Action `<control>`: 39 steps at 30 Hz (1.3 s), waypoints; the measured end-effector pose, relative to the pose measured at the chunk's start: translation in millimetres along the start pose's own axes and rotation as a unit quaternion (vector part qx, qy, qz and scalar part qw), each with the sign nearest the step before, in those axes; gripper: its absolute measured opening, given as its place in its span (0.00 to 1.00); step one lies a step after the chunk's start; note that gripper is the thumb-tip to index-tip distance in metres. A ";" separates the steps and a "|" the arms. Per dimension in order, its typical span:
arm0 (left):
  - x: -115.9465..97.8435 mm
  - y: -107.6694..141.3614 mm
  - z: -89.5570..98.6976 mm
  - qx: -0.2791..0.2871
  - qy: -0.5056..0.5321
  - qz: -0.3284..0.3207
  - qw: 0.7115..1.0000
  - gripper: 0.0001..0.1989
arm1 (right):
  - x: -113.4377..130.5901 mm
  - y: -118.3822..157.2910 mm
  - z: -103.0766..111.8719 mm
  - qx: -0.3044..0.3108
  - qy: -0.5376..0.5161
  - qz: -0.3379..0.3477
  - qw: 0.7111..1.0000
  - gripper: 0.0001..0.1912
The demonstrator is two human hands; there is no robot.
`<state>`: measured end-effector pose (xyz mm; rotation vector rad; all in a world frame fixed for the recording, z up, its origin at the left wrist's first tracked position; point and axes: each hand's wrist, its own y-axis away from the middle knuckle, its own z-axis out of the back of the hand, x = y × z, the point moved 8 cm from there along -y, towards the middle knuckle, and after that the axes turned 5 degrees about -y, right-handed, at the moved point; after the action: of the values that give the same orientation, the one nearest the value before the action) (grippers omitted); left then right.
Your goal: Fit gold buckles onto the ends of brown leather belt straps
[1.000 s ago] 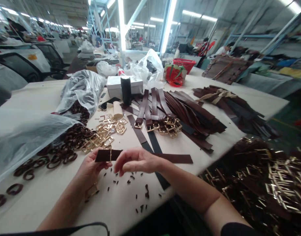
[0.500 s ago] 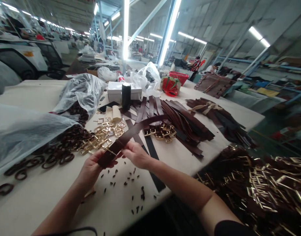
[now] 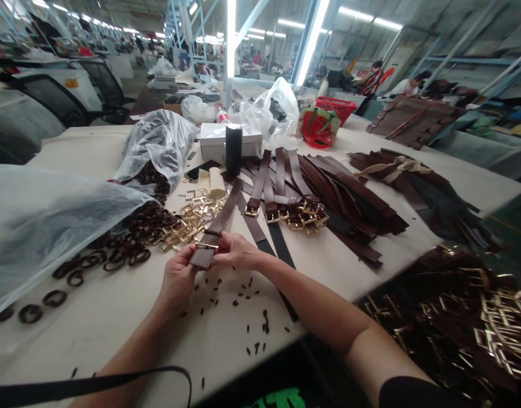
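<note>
Both hands hold one brown belt strap [image 3: 226, 212] above the table. A gold buckle [image 3: 206, 246] sits across the strap near its end, with a dark loop just above it. My left hand [image 3: 179, 275] pinches the strap's lower end from the left. My right hand [image 3: 234, 251] grips it from the right, beside the buckle; some of its fingers are hidden behind the strap. Loose gold buckles [image 3: 187, 224] lie in a heap beyond my left hand. To their left spreads a pile of brown leather loops [image 3: 145, 229]. Small dark bits [image 3: 243, 294] are scattered near my right forearm.
Brown straps [image 3: 345, 195] are stacked at right, with buckled ends [image 3: 305, 218] in front. A black cylinder [image 3: 233, 150] stands before a white box [image 3: 254, 140]. Plastic bags [image 3: 158, 141] lie at left. Many buckled belts [image 3: 451, 317] fill the lower right, beyond the table edge.
The strap has swung from pointing right to pointing up and away, its end turned toward me, so the buckle now faces the camera. Both hands still hold it. The view has shifted.
</note>
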<state>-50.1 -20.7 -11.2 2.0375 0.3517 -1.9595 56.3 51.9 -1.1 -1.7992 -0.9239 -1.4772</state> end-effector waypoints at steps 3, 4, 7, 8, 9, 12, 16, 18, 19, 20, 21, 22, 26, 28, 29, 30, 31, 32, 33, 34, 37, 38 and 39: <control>-1.3 0.2 0.0 -0.015 -0.009 0.002 1.000 0.16 | -9.7 -1.4 1.6 -0.032 -0.035 -0.011 0.999 0.22; -1.8 0.5 0.0 -0.018 -0.014 0.002 1.000 0.17 | -12.8 -0.9 1.9 -0.047 -0.032 -0.019 0.998 0.21; -3.6 1.2 0.3 -0.027 -0.033 -0.011 0.999 0.19 | -18.3 2.1 -2.1 -0.068 -0.034 -0.036 0.996 0.26; -4.2 1.3 0.5 -0.029 -0.038 -0.017 0.999 0.19 | -17.9 2.8 -4.9 -0.069 -0.051 -0.031 0.996 0.28; -4.5 1.3 0.5 -0.030 -0.041 -0.023 0.998 0.18 | -16.4 3.4 -7.4 -0.069 -0.070 -0.019 0.995 0.29; -2.9 0.8 -1.4 -0.019 -0.045 -0.025 0.998 0.18 | -11.1 4.7 -10.5 -0.085 -0.116 0.016 0.989 0.31; -1.6 -0.8 -4.8 -0.001 -0.062 -0.026 0.998 0.19 | -8.8 5.5 -12.8 -0.088 -0.160 0.017 0.983 0.33; -2.2 -1.3 -6.4 0.001 -0.073 -0.026 0.997 0.19 | -7.5 6.1 -11.9 -0.098 -0.174 0.021 0.980 0.32; -2.8 -1.3 -7.5 0.002 -0.077 -0.024 0.997 0.20 | -7.4 6.6 -10.9 -0.107 -0.180 0.021 0.978 0.32; -3.6 -1.1 -8.9 0.003 -0.080 -0.023 0.997 0.20 | -7.9 7.0 -10.1 -0.115 -0.185 0.020 0.976 0.32; -4.7 -0.7 -10.4 0.003 -0.081 -0.021 0.996 0.20 | -8.7 7.2 -9.7 -0.121 -0.189 0.017 0.974 0.32; -5.9 -0.2 -12.2 0.004 -0.082 -0.019 0.996 0.20 | -9.3 7.4 -9.6 -0.125 -0.191 0.015 0.974 0.32; -8.9 2.1 -18.9 0.007 -0.087 -0.008 0.996 0.20 | -8.0 7.4 -7.8 -0.123 -0.165 0.023 0.978 0.29; -8.7 2.8 -21.3 0.019 -0.093 -0.002 0.995 0.20 | -4.8 8.0 -3.4 -0.125 -0.125 0.037 0.984 0.25; -9.1 2.9 -22.0 0.030 -0.102 -0.003 0.994 0.20 | -2.2 8.5 -0.3 -0.128 -0.092 0.047 0.986 0.23; -10.1 2.8 -22.1 0.045 -0.118 -0.005 0.992 0.20 | 1.2 9.1 3.2 -0.133 -0.052 0.061 0.988 0.21; -12.0 2.1 -21.1 0.062 -0.140 -0.010 0.988 0.19 | 4.9 9.7 6.7 -0.138 -0.011 0.076 0.987 0.20; -15.1 0.9 -18.1 0.077 -0.165 -0.019 0.983 0.18 | 8.3 10.1 9.6 -0.140 0.022 0.091 0.986 0.19; -19.5 -1.3 -12.1 0.084 -0.189 -0.030 0.978 0.17 | 10.6 10.0 12.0 -0.140 0.040 0.102 0.984 0.18; -25.0 -4.5 -2.2 0.079 -0.206 -0.041 0.974 0.17 | 11.6 9.5 14.0 -0.136 0.042 0.107 0.984 0.17; -44.7 -17.8 51.6 -0.018 -0.222 -0.072 0.972 0.16 | 10.5 7.4 16.8 -0.119 0.013 0.102 0.988 0.17; -49.4 -21.6 74.3 -0.064 -0.226 -0.074 0.969 0.16 | 10.6 7.1 17.1 -0.114 0.011 0.101 0.988 0.16; -51.8 -24.6 96.4 -0.104 -0.233 -0.069 0.964 0.15 | 11.2 7.2 17.1 -0.112 0.015 0.102 0.988 0.16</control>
<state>-150.9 -32.5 36.5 1.4018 0.5695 -2.2938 73.0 63.3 6.6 -1.9602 -0.5584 -1.5188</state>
